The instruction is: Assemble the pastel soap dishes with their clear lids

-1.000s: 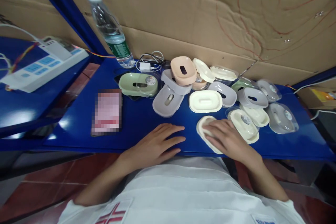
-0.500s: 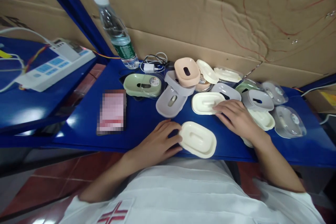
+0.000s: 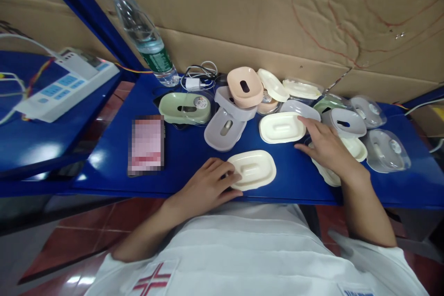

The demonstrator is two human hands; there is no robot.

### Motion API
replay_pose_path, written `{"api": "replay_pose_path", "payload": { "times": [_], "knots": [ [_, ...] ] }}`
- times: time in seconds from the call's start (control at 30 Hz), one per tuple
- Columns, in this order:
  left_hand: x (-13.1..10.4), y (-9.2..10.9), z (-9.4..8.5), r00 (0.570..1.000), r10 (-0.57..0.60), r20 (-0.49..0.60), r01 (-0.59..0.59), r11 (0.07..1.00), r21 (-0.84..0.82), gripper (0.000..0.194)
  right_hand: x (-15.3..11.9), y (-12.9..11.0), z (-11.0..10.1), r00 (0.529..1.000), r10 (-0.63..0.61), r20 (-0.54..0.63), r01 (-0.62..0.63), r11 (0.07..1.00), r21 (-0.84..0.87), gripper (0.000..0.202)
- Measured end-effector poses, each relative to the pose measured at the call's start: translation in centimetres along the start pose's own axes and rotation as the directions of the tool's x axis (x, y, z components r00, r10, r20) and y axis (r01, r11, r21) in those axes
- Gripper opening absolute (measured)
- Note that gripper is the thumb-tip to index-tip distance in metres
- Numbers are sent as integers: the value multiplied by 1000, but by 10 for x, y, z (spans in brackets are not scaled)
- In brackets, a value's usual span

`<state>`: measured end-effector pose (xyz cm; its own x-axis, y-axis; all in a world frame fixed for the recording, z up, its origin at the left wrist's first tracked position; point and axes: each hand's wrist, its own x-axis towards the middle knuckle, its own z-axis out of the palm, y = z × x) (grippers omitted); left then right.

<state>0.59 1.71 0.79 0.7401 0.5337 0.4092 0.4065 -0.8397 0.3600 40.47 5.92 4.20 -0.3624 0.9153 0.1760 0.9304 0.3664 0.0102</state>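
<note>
At the table's front edge, my left hand [image 3: 212,182] has its fingers bent over the left rim of a cream oval soap-dish tray [image 3: 261,166], thumb by its lower edge. This tray lies on the table with its raised middle ridge upward. Farther back is a second cream tray [image 3: 277,130]. My right hand [image 3: 326,145] touches its right rim with the index fingertip, thumb spread apart. Partly under my right hand lie more cream pieces [image 3: 328,173]. A grey slotted dish [image 3: 225,132] lies left of the second tray, and a peach slotted dish [image 3: 245,85] rests on another grey one.
A green dish [image 3: 183,107], a pixelated pink item [image 3: 147,145] and a water bottle [image 3: 145,39] stand left. Clear-covered dishes [image 3: 388,150] lie right. A white charger [image 3: 193,84] with cables sits before the cardboard wall [image 3: 243,18]. A power strip [image 3: 65,92] is far left.
The front tray has turned to lie more level and shifted left with my left hand. My right thumb and fingers have spread, and the hand has moved right; the rear tray now shows more fully.
</note>
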Motion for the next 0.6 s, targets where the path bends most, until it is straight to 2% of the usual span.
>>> {"api": "replay_pose_path", "payload": {
  "times": [0.07,0.17,0.3,0.37,0.43,0.53,0.6],
  "knots": [
    [0,0,0,1000,-9,16,9,1000,0,20,4,4,2,998,63,-27,-65,996,-66,66],
    [-1,0,0,1000,-4,30,3,1000,6,19,8,2,-1,980,147,-136,-165,977,-138,64],
    [0,1,-1,999,4,52,-5,1000,19,18,6,-6,-11,946,155,-286,-208,964,-168,58],
    [1,1,-1,998,4,62,-5,1000,23,18,3,-7,-14,914,139,-382,-223,957,-185,52],
    [1,1,-2,998,0,67,-1,1000,21,19,1,-7,-15,857,126,-499,-238,957,-168,44],
    [1,1,-2,998,-1,64,0,1000,19,19,0,-9,-17,772,70,-632,-171,980,-100,35],
    [1,0,-1,998,8,55,-9,1000,21,19,0,-16,-20,760,26,-649,-33,999,1,36]
  ]
}}
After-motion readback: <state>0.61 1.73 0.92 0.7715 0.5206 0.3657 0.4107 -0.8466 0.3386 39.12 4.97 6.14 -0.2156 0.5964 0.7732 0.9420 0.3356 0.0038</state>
